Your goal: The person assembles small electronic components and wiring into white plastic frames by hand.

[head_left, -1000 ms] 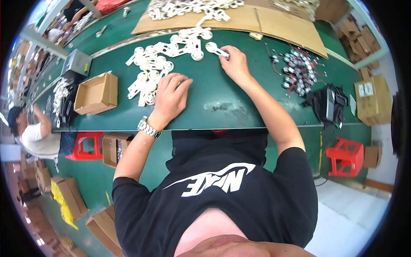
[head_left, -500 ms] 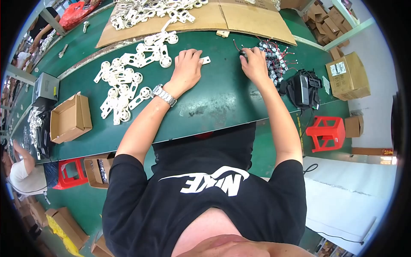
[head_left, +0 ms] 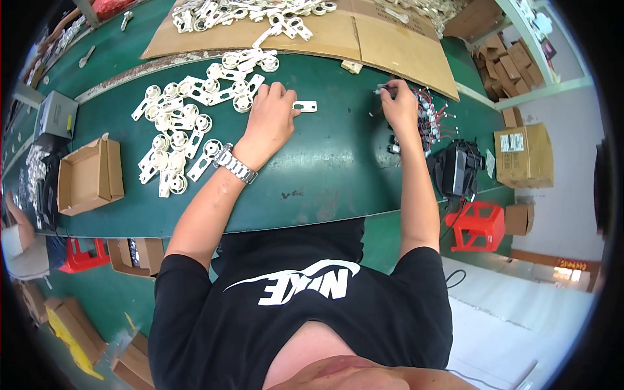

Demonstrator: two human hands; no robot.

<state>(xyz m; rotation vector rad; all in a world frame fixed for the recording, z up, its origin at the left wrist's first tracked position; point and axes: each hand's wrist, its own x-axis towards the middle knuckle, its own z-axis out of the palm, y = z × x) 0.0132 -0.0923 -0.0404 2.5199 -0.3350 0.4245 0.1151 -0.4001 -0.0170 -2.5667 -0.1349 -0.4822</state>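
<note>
My left hand (head_left: 270, 120), with a metal watch on its wrist, is closed over a white plastic part (head_left: 307, 106); the part's flat slotted end sticks out past my fingers, and the rest is hidden. Left of this hand lie many similar white parts (head_left: 172, 140), each with a round end and a flat arm. My right hand (head_left: 400, 107) pinches a small wired component (head_left: 380, 90) at its fingertips, too small to name exactly. Beside and partly behind that hand sits a pile of small grey-black components with red wires (head_left: 430, 123).
More white parts (head_left: 221, 14) lie on flattened cardboard (head_left: 396, 49) at the far side of the green table (head_left: 318, 169). At the right edge rests a black device (head_left: 458, 170); on the left stand an open cardboard box (head_left: 91, 175) and a grey box (head_left: 57, 117).
My right hand has drawn slightly away from the pile, with a small wired component now at its fingertips. More of the white part shows beyond my left hand. The whole view has shifted a little.
</note>
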